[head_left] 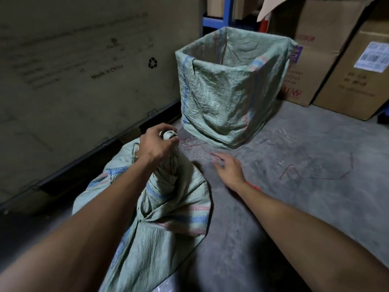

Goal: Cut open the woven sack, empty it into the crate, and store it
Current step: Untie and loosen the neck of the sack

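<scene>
A green woven sack with blue and pink stripes lies crumpled on the grey floor in front of me. Its neck is twisted into a bunch that rises toward the upper middle. My left hand is closed around the top of that twisted neck. My right hand hovers over the floor to the right of the sack, fingers spread, holding nothing. A thin red band sits on its wrist. Beyond the sack stands a square container lined with a similar green woven sack, open at the top; I cannot see its contents.
A large printed cardboard panel on a dark base leans along the left. Brown cardboard boxes stack at the back right beside the lined container. A blue shelf frame stands behind. Bare concrete floor spreads to the right.
</scene>
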